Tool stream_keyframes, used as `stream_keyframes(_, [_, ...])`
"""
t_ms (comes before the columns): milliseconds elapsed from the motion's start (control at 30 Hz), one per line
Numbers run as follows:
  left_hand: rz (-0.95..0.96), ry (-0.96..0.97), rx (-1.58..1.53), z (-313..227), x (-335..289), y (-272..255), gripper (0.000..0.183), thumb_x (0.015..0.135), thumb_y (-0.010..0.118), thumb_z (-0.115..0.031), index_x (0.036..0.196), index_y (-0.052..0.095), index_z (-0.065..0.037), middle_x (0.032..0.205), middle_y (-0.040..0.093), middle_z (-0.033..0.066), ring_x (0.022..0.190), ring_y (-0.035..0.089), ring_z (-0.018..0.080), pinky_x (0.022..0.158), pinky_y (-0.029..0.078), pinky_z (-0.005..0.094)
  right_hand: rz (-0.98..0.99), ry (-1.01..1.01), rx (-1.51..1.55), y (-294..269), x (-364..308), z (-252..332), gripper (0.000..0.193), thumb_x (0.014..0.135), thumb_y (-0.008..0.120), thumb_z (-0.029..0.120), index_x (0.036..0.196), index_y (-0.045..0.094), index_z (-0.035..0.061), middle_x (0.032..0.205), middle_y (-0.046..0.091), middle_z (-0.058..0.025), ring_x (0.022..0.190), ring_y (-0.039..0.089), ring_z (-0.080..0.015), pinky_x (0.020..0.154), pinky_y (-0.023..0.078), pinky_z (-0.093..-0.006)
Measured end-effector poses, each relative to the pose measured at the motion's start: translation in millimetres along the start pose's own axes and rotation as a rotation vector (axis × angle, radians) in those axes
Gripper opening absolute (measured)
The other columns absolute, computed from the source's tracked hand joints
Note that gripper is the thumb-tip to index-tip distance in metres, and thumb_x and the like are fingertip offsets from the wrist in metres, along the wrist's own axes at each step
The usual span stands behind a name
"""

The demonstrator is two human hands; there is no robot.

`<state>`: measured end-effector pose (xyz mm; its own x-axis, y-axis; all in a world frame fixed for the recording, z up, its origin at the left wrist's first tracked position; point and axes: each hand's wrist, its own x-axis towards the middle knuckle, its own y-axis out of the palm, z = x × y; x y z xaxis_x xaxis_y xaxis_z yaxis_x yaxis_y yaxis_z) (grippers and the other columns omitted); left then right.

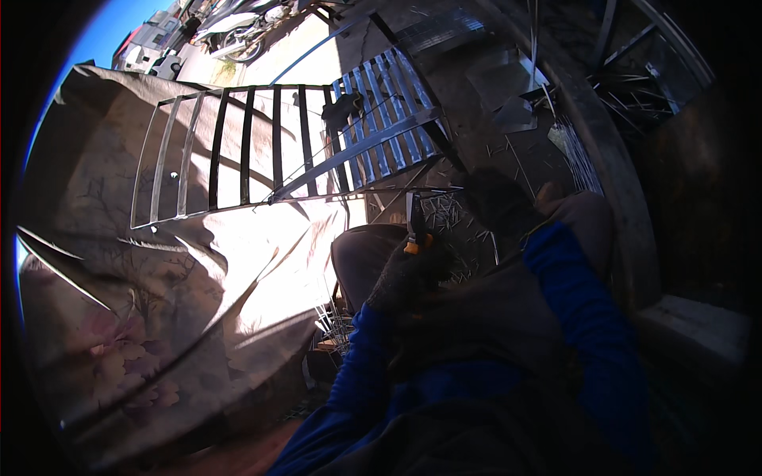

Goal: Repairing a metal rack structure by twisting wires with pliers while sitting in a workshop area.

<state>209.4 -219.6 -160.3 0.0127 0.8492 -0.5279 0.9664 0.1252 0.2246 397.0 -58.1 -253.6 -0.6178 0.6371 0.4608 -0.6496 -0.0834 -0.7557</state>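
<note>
My left hand (417,274), in a dark knitted glove, is closed around a tool with dark jaws and an orange handle part (418,243); it looks like a welding electrode holder. The jaws point away from me, towards a metal frame (381,135) of parallel slats. My right hand (496,202), also in a dark glove, is beside my right knee. Deep shadow hides its fingers. A thin rod (432,189) runs between the tool's jaws and my right hand; whether the hand grips it I cannot tell. A dark object (341,111) lies across the frame's middle.
A large draped cloth (190,293) hangs on the left, partly sunlit. Short thin rods (448,214) litter the ground between my knees. Bundled wires (575,155) lie right, beside a long beam (627,198). A motorcycle (242,36) stands far off.
</note>
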Motion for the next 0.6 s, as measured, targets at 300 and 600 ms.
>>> stream_keyframes(300, [-0.134, 0.052, -0.069, 18.8, 4.9, 27.9, 0.017, 0.095, 0.072, -0.017, 0.106, 0.06, -0.01, 0.085, 0.061, -0.0009, 0.073, 0.059, 0.0109, 0.066, 0.05, 0.0274, -0.073, -0.003, 0.247, 5.2, 0.0, 1.2, 0.032, 0.096, 0.072, 0.03, 0.12, 0.068, 0.0091, 0.118, 0.068, -0.0138, 0.113, 0.065, -0.0338, 0.098, 0.052, -0.0449])
stream_keyframes(600, [-0.087, -0.039, -0.181, 20.2, 0.8, 26.1, 0.021, 0.088, 0.072, -0.018, 0.104, 0.061, -0.009, 0.08, 0.061, 0.0008, 0.065, 0.06, 0.0118, 0.054, 0.05, 0.0272, -0.002, 0.193, 0.475, -11.9, 6.5, 9.2, 0.036, 0.096, 0.071, 0.025, 0.129, 0.066, 0.0104, 0.119, 0.07, -0.015, 0.111, 0.068, -0.0335, 0.098, 0.053, -0.0434])
